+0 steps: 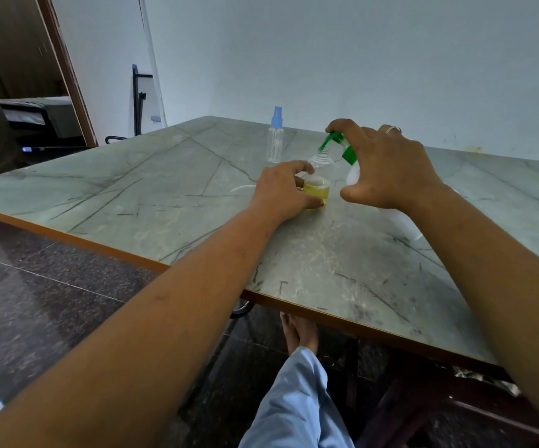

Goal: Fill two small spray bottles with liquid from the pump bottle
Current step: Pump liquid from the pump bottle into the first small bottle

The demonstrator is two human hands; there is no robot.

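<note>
**Pumping yellow liquid into the open spray bottle**

Steadying the small clear plastic spray bottle (318, 179) with my left hand (282, 192), I have my fingers and thumb wrapped round its lower half, where yellow-green liquid fills roughly the bottom third. It stands upright on the grey marble-patterned tabletop (171, 202), about midway between the near edge and the far edge, with its neck uncapped.

My right hand (391, 169) sits over the white pump bottle (353, 176) just beside it, forefinger on the green pump head (337, 140), thumb spread low and away from the other fingers. The green spout points down at the open neck; I cannot tell whether it touches the rim. A ring shows on one finger.

A second clear spray bottle with a pale blue sprayer cap (275, 137) stands upright nearer the far edge, apart from both hands. A thin white tube (242, 188) lies flat on the tabletop just left of my left hand.
</note>
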